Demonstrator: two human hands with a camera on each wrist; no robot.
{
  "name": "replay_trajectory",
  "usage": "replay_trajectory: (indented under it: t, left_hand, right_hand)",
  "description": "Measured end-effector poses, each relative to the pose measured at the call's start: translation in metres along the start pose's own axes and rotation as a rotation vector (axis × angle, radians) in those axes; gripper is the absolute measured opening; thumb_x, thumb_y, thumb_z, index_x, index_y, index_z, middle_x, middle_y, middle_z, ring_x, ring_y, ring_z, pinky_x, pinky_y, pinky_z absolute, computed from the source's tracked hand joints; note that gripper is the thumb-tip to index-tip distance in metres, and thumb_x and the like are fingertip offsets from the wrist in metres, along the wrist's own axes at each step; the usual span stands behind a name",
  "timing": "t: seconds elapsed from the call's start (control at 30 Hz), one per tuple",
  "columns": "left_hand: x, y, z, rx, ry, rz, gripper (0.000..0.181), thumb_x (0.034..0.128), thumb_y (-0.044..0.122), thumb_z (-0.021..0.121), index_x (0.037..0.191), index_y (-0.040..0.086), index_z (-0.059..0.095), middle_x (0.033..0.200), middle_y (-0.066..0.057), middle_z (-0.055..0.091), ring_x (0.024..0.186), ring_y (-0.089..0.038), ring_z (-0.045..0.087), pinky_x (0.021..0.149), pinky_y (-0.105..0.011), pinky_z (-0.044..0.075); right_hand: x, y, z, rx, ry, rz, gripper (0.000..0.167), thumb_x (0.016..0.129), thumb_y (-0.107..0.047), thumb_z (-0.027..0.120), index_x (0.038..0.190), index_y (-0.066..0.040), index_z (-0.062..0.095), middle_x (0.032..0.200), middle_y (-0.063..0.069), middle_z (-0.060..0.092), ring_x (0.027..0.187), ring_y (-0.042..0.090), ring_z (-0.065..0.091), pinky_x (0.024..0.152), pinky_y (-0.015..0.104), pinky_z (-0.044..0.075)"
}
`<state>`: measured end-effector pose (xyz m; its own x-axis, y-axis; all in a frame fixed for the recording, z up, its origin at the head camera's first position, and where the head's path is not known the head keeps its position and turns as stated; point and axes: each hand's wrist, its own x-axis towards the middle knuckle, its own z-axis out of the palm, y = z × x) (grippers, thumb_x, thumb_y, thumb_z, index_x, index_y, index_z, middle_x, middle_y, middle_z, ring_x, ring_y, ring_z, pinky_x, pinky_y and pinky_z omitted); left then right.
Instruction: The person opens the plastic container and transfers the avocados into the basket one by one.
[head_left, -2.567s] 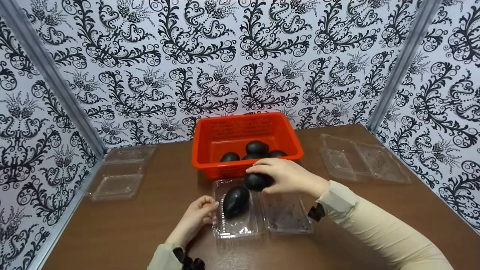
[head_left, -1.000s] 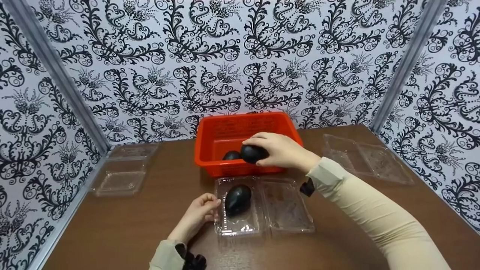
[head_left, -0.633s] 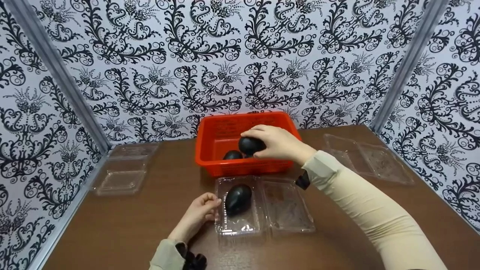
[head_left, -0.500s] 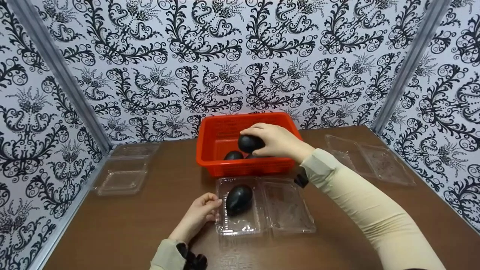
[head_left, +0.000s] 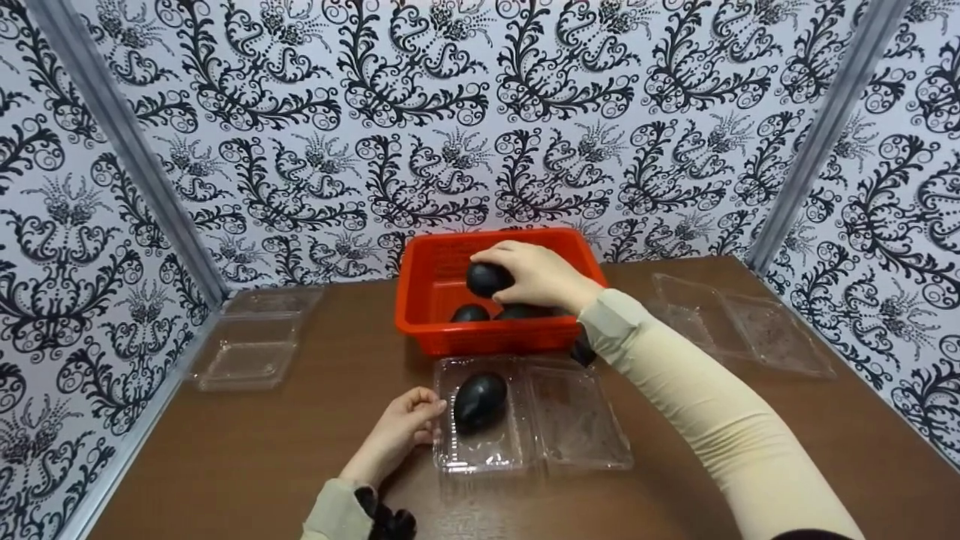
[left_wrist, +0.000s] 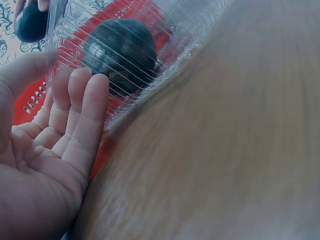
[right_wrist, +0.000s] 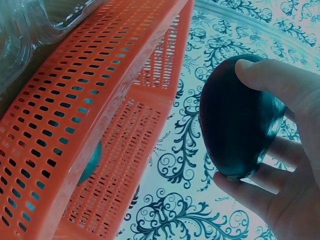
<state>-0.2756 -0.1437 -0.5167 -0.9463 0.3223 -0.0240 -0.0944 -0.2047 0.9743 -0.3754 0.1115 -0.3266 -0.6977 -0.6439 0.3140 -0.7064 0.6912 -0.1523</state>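
Note:
My right hand (head_left: 536, 276) holds a dark avocado (head_left: 487, 280) above the red basket (head_left: 420, 328), fingers and thumb around it. The right wrist view shows the held avocado (right_wrist: 240, 117) with its stem nub by the fingertips. More dark avocados (head_left: 471, 313) lie in the basket, partly hidden by its front rim and the hand. In front of the basket an open clear plastic clamshell container (head_left: 495, 454) has one avocado (head_left: 481, 403) in its left half. My left hand (head_left: 405, 424) pinches the container's left edge; in the left wrist view its fingers (left_wrist: 92, 100) lie against the ribbed side.
Another open clear clamshell (head_left: 251, 360) lies at the left of the brown table (head_left: 300, 465). A third clamshell (head_left: 772, 334) lies at the right. Patterned panels (head_left: 480, 150) enclose the back and sides.
My right hand has carried the avocado from over the clamshell back and up to above the basket, then slightly left. The left hand has stayed at the container's edge.

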Motion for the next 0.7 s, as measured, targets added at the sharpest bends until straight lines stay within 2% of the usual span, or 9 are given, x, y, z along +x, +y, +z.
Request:
replay_trajectory:
  t: [0.33,0.7]
  left_hand:
    - [-0.001,-0.001,-0.001,0.018,0.006,0.008,0.013,0.0917,0.009,0.063,0.094,0.005,0.051,0.078,-0.001,0.051,0.060,-0.012,0.055,0.057,-0.023,0.053]
    - [-0.001,-0.001,-0.001,0.016,-0.007,0.020,0.012,0.0921,0.009,0.063,0.094,0.006,0.051,0.073,-0.002,0.051,0.060,-0.012,0.054,0.058,-0.025,0.052]
  right_hand:
    - [0.023,0.010,0.017,0.018,-0.013,0.046,0.064,0.079,-0.026,0.075,0.138,-0.022,0.053,0.131,0.005,0.056,0.117,0.022,0.053,0.101,0.041,0.042]
    - [0.046,0.021,0.030,0.002,-0.039,0.114,0.064,0.078,-0.023,0.076,0.138,-0.016,0.054,0.132,0.009,0.055,0.117,0.027,0.053,0.100,0.042,0.042]
